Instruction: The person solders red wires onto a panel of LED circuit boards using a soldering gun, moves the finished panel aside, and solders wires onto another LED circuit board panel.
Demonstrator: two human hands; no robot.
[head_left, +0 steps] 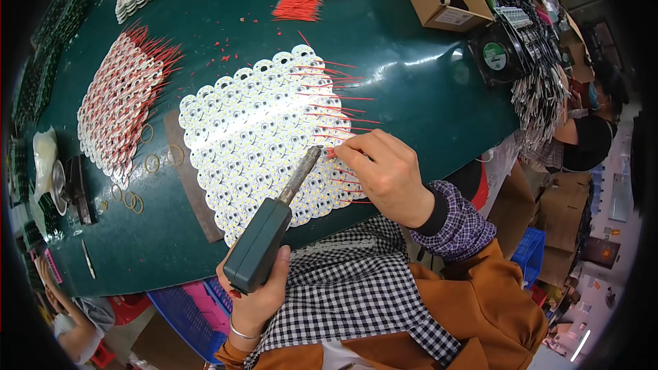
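A panel of joined round white LED boards [257, 140] lies on the green table, partly over a brown board [195, 185]. Thin red wires [353, 99] stick out from its right side. My left hand [257, 298] is wrapped around the dark green handle of a soldering iron [259, 243]. The iron's metal barrel slants up over the panel, its tip near the right edge boards. Close to that tip, my right hand [391, 175] pinches a red wire [331, 153] at the panel's edge. The fingertips hide part of this wire.
Left of the panel stands a pile of similar boards with red wires [120, 106], near several rubber bands [152, 163]. A red wire bundle [298, 1], a cardboard box [456, 17] and a black spool [495, 56] lie farther back. Other people [586, 137] sit at both sides.
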